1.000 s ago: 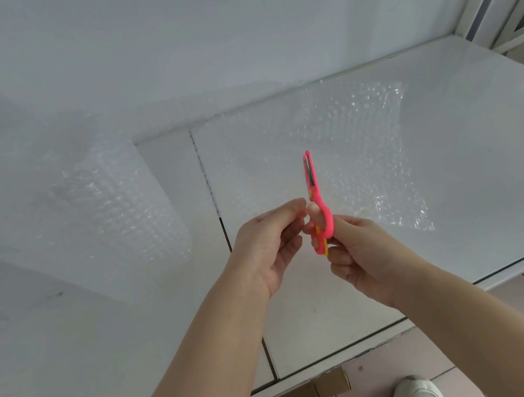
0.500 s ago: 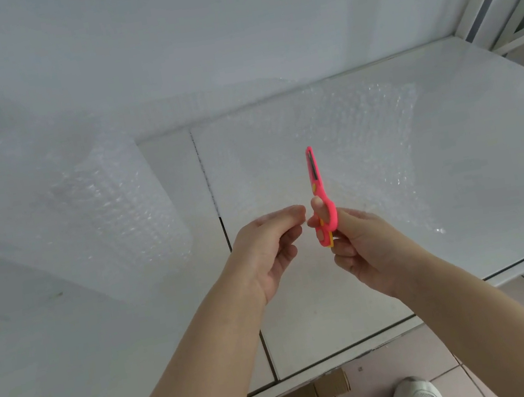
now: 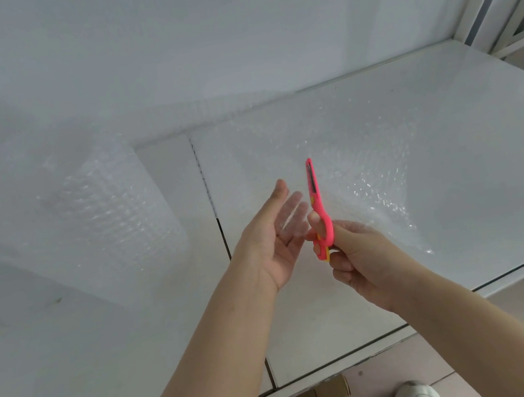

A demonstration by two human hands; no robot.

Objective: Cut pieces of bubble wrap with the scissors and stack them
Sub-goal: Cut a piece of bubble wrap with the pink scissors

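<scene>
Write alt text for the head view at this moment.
A person's right hand grips pink scissors, blades pointing away, above a white table, while the open left hand hovers beside them. A bubble wrap sheet lies behind the scissors, and a bubble wrap roll sits to the left.

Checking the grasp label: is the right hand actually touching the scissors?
Touching. The head view shows the right hand gripping the scissors, with the thumb through the pink handle loop and the fingers curled below.
</scene>
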